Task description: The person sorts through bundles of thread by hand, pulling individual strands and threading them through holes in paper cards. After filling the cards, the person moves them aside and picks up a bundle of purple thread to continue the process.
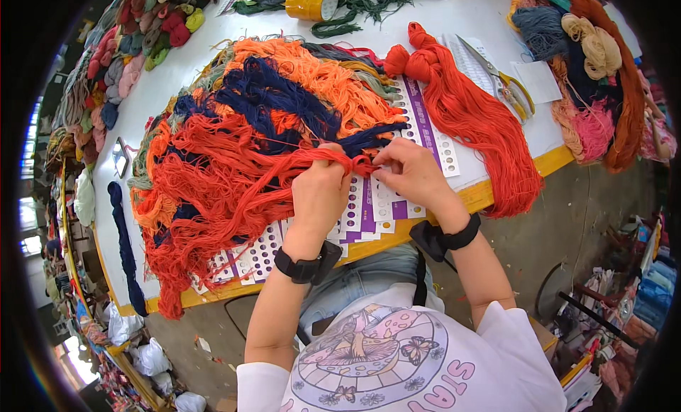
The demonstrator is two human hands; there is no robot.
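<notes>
Gripping a bundle of red thread (284, 162) in a closed fist, the left hand (320, 192) works just beside the right hand (415, 172) in the head view. The bundle runs sideways across a multicolored yarn heap (312, 64), its looped end at the right hand's nearly closed fingertips; whether they pinch it is unclear.

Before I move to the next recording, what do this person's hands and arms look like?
The left hand and right hand wear no gloves. Each wrist carries a black strap with a dark, blocky device: left wristband, right wristband. The forearms are uncovered below short white sleeves. No cable shows on either arm.
</notes>
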